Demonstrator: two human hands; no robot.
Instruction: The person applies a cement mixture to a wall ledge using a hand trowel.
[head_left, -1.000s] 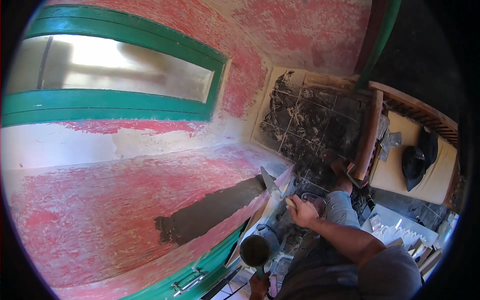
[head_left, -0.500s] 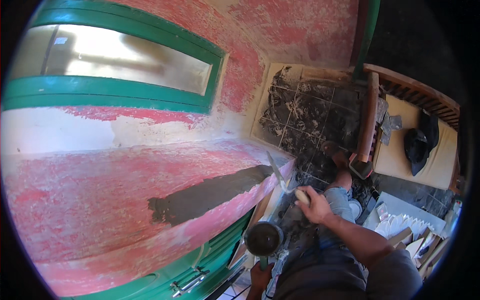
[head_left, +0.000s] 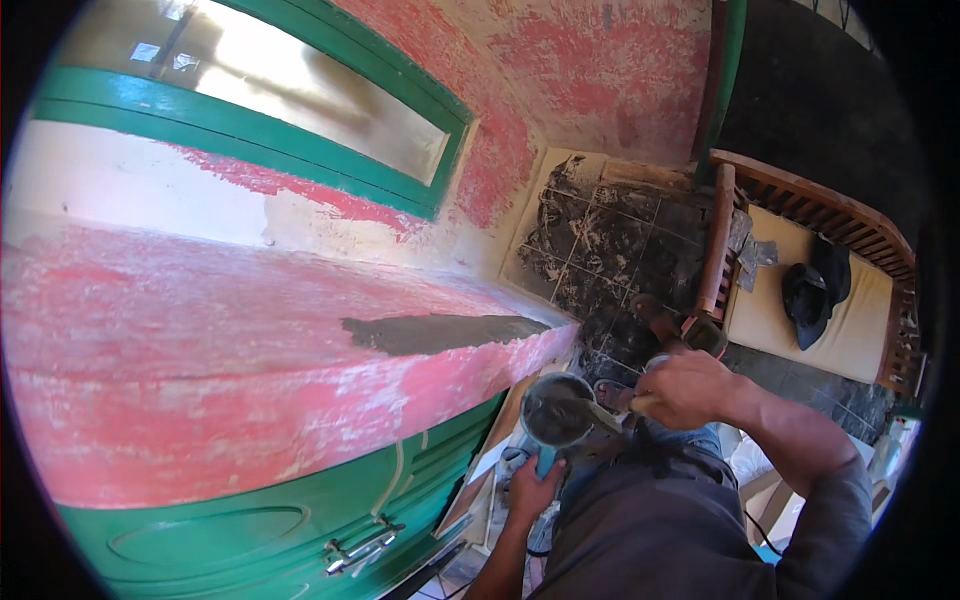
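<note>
My left hand is closed round the handle of a round grey-blue dipper with wet grey mortar inside. My right hand grips the light wooden handle of a trowel. Its blade lies at the right side of the dipper, the tip over the mortar; whether it touches the mortar I cannot tell. Left of the dipper, a smooth dark grey mortar patch covers part of the scraped pink ledge, close to its front edge.
A green-framed window rises behind the ledge, and green panelling with a metal handle sits below it. To the right, a wooden bench bears a cream cushion and a black cap. Dark, mortar-smeared tiles cover the floor.
My right hand has drawn the trowel back from above the ledge's end to the dipper. The dipper has come up and slightly right, and the view has shifted.
</note>
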